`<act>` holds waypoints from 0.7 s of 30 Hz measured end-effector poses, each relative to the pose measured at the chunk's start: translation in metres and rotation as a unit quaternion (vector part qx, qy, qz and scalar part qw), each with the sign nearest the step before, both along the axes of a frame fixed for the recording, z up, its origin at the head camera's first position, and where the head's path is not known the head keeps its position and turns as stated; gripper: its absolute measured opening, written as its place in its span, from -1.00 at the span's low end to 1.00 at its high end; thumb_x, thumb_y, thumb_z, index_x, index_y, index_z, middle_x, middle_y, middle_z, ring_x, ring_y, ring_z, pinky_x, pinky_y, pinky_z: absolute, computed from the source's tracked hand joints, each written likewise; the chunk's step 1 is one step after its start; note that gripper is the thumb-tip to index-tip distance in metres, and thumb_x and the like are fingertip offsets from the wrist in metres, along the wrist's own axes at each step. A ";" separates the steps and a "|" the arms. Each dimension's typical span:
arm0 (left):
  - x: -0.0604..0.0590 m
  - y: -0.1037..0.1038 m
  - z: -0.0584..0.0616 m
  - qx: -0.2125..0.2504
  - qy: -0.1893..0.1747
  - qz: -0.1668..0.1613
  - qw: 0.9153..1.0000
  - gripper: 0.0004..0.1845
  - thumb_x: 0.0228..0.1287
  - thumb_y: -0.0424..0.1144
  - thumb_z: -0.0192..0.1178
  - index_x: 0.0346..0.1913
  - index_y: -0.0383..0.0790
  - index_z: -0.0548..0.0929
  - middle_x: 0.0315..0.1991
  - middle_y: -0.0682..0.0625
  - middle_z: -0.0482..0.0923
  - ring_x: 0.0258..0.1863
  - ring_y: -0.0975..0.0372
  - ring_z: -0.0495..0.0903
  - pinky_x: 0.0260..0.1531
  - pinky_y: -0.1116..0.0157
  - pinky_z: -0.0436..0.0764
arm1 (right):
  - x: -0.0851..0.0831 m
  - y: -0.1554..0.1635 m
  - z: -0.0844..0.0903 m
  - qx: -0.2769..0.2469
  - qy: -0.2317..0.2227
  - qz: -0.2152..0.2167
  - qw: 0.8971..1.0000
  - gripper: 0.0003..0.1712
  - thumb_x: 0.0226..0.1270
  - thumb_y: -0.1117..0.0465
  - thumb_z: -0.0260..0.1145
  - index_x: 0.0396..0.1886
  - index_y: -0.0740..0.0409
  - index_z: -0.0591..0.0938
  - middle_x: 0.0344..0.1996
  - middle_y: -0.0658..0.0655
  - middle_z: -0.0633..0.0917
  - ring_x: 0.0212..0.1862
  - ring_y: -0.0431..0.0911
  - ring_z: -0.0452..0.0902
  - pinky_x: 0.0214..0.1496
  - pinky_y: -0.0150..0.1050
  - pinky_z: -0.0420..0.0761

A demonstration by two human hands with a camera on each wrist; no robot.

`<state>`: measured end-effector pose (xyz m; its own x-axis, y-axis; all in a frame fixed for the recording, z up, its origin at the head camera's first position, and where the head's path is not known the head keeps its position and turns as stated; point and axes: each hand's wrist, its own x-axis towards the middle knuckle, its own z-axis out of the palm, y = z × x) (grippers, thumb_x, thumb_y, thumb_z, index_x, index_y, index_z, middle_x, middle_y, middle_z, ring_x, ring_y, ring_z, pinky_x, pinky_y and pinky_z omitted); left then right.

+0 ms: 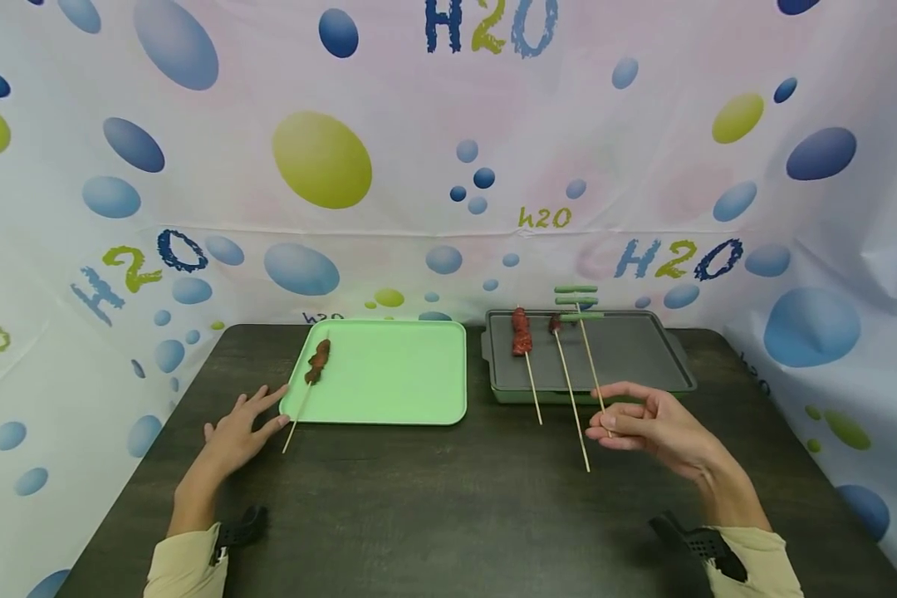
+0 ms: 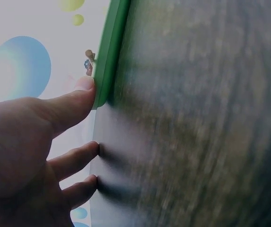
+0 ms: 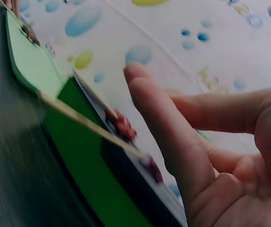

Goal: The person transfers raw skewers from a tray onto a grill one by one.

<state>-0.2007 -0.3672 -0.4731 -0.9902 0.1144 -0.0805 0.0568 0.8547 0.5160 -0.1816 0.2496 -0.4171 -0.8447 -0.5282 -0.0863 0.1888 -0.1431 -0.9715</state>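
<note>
Nearest the viewer, two cream sleeves (image 1: 187, 565) reach over a dark table (image 1: 448, 515), the hands well apart. The left hand (image 1: 241, 430) lies flat on the table with its fingers straight and spread, holding nothing; its fingertips sit just beside the near left corner of a green tray (image 1: 396, 374), and the left wrist view shows the thumb (image 2: 74, 101) touching the tray's edge. The right hand (image 1: 654, 428) is lifted off the table, its thumb and fingers pinching the lower end of a wooden skewer of green beans (image 1: 585, 325), which slants up and away over a dark griddle (image 1: 628, 353). Two more skewers lean on the griddle's near edge with their sticks jutting toward the viewer: a short meat skewer (image 1: 523, 334) and a longer one (image 1: 564, 365) with a small piece at its tip. On the left side of the tray lies a brown meat skewer (image 1: 316, 365), its stick overhanging the rim. Behind stands a bubble-printed backdrop (image 1: 448, 124).
</note>
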 end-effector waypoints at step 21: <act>0.001 -0.002 -0.003 0.001 0.001 0.003 1.000 -0.24 0.54 0.16 0.10 0.60 -0.18 0.23 0.56 -0.49 -0.04 0.48 -0.52 -0.19 0.04 -0.70 -0.30 | -0.008 0.059 -0.035 -0.051 -0.069 0.027 0.996 -0.53 0.57 0.55 0.02 0.24 0.08 0.61 0.00 0.27 0.74 0.08 0.04 0.73 0.13 -0.15 0.65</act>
